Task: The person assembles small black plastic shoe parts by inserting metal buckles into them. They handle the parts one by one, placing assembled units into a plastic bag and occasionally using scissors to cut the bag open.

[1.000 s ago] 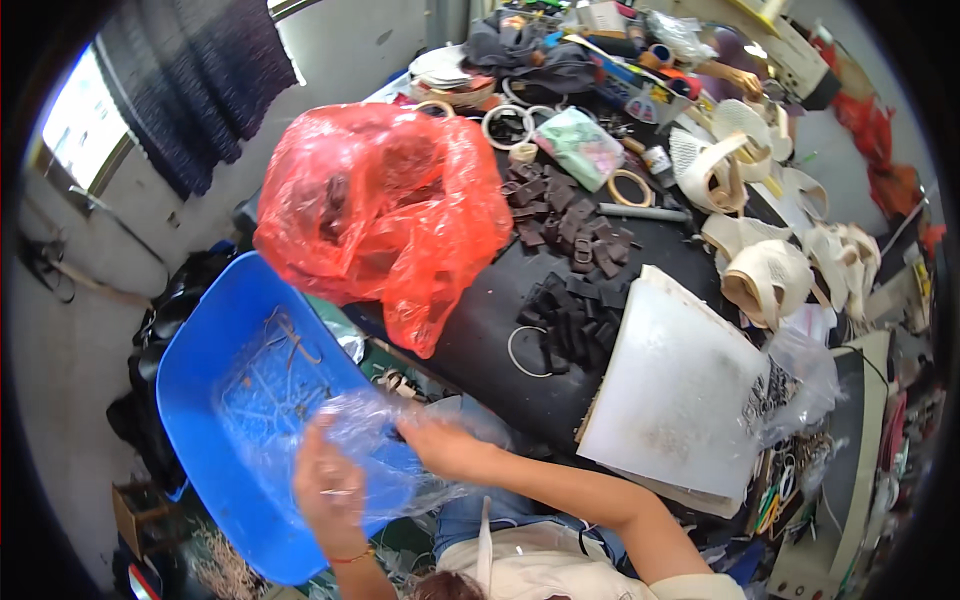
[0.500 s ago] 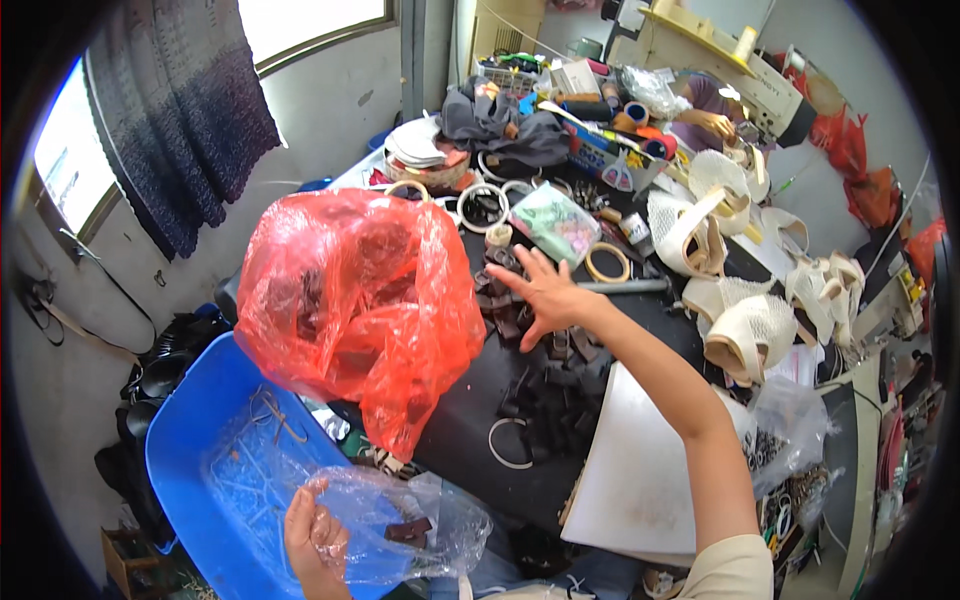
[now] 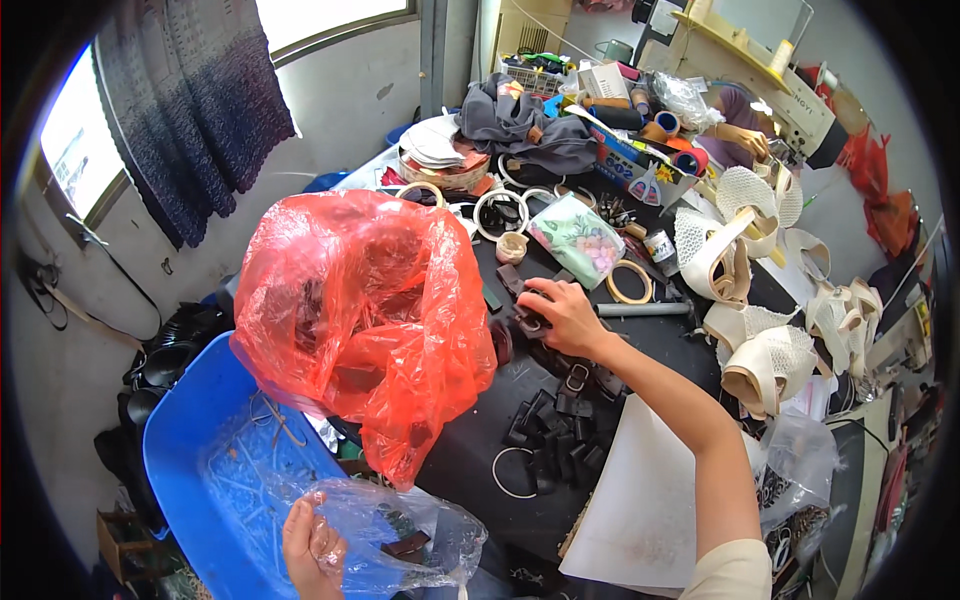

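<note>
Plastic, thin, clear and wrinkled, forms the small bag (image 3: 445, 530) with a flat dark piece inside, its edge pinched in the closed left hand (image 3: 312, 548). Glossy dark brown pieces (image 3: 511, 279), short and strap-like, lie scattered on the smooth black tabletop (image 3: 455, 440); matte black pieces (image 3: 560, 430) are heaped nearer the person, a thin white ring (image 3: 494, 475) beside them. A bulging, translucent red bag (image 3: 360, 320) stands between the clear bag and the brown pieces, partly overhanging a blue tub (image 3: 180, 480). Right of the heap lies a white board (image 3: 640, 500). The right hand (image 3: 562, 318) rests directly over the brown pieces, fingers half bent; whether they have closed on any, I cannot tell.
</note>
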Tool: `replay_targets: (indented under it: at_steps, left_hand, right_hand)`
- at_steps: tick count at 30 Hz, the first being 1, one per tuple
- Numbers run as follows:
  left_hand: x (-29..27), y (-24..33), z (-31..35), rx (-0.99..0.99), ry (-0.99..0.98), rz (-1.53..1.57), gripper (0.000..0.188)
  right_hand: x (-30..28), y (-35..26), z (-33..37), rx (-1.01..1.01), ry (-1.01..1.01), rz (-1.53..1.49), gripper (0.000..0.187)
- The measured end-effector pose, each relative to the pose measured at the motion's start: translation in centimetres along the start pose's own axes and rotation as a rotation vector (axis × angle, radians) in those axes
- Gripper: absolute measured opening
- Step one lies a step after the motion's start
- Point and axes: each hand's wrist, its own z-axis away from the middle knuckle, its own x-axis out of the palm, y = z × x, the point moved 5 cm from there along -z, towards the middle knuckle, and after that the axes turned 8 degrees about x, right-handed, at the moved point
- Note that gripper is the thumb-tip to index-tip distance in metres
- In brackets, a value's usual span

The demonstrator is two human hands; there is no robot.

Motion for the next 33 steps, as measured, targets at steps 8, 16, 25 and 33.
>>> replay_targets:
  at_steps: [8,16,25,33]
  left_hand:
    - [0.7,0.2,0.3,0.008,-0.164,0.095,0.021]
    - [1.1,-0.1,1.5,-0.034,-0.176,0.038,0.026]
    - [0.4,1.8,6.8,0.254,-0.278,-0.246,0.031]
    - [-4.9,4.3,2.3,0.341,-0.029,0.189,0.037]
  right_hand:
    - [-6.5,4.8,-1.3,0.343,0.458,-0.327,0.031]
    - [-11.3,-13.7,1.9,0.437,-0.146,-1.679,0.022]
    - [8.4,-34.9,7.9,0.603,-0.770,-1.359,0.027]
    - [-9.1,-25.5,4.5,0.277,-0.302,-1.033,0.026]
